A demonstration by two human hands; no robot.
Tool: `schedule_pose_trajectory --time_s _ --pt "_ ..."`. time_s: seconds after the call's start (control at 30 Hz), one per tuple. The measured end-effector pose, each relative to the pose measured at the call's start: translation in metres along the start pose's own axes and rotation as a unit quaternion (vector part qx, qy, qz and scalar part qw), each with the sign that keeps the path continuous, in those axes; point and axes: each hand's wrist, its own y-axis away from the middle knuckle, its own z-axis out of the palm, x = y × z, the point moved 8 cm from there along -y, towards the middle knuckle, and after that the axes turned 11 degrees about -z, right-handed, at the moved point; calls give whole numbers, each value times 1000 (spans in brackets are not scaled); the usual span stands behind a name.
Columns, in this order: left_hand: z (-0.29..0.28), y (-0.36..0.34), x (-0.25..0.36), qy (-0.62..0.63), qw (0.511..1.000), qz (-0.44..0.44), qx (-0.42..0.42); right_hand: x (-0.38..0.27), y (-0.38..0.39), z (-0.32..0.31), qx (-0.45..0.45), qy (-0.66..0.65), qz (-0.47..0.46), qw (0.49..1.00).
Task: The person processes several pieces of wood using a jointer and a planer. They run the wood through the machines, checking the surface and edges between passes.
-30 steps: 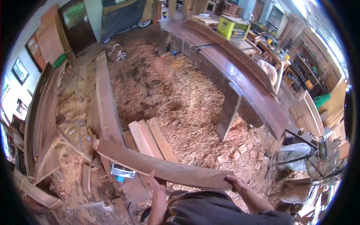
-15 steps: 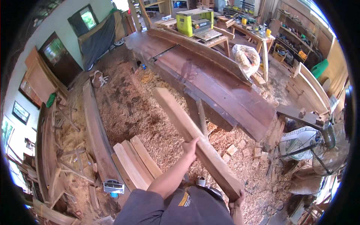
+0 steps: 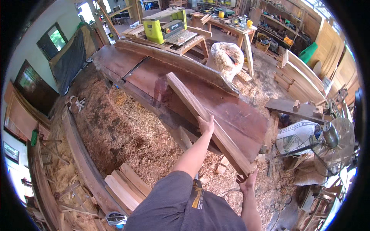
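A long square-edged wooden beam [image 3: 189, 94] slants across the long reddish-brown jointer table [image 3: 246, 119]. My left hand [image 3: 206, 125] grips the beam near its middle, with the thumb on the upper face and the other fingers partly hidden. At the near end, my right hand [image 3: 247, 181] holds the beam from below and behind, its fingers curled against the end. The far end lies over the table's surface. Whether the underside rests on the table or hangs just above it, I cannot tell.
Behind the table stands a green planer [image 3: 163, 29], beside a white sack of shavings [image 3: 225, 59]. Several planks [image 3: 129, 184] lie at lower left, near a long dark timber [image 3: 83, 154]. A standing fan [image 3: 333, 140] is at right. Wood shavings [image 3: 135, 127] cover the floor.
Both hands have carried the beam forward and over the jointer table; before, it was nearer my body, over the shavings. The view has shifted rightward, and my right arm shows more.
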Motion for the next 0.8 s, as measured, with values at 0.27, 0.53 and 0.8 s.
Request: schedule_pose_trajectory --time_s 0.27,0.53,0.8 --pt "15 -89 40 12 992 73 99 81 -70 -20 -96 281 -5 955" --pt "22 -63 67 -21 995 51 83 147 -220 24 -164 309 -56 935" --pt "17 -57 66 -38 996 27 73 185 -263 50 -193 303 -44 932"
